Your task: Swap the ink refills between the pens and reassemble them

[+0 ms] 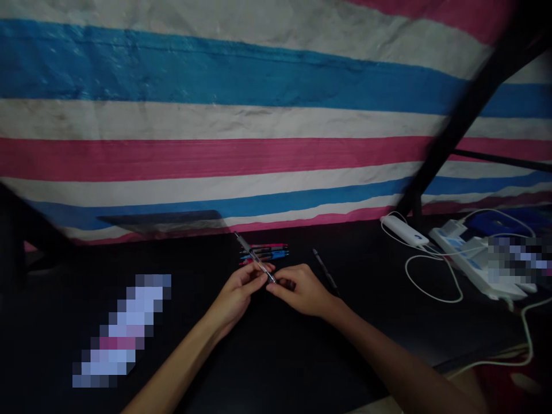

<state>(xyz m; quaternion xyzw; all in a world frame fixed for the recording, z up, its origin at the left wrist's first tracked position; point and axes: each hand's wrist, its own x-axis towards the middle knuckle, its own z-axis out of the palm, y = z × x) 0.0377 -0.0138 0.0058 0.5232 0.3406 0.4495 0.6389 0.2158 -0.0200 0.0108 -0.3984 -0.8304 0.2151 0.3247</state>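
Note:
A pen (249,249) with a clear barrel and a grey section slants between my two hands over the black table. My left hand (241,290) pinches its lower part between thumb and fingers. At the pen's near end, my right hand (301,289) has its thumb and forefinger closed; whether they grip the tip or a small part on it is too dark to tell. Just behind the hands lies a small group of pens (276,253) in red, blue and dark colours. Another dark, slim pen (324,269) rests alone beyond my right wrist.
On the right stand a white power strip (468,259) and a white device (405,231) with looping cables (431,298). A blurred-out pale item (125,328) lies at left on the black table (259,368). Behind hangs a striped sheet (215,161), with a dark slanted post (457,121) at right.

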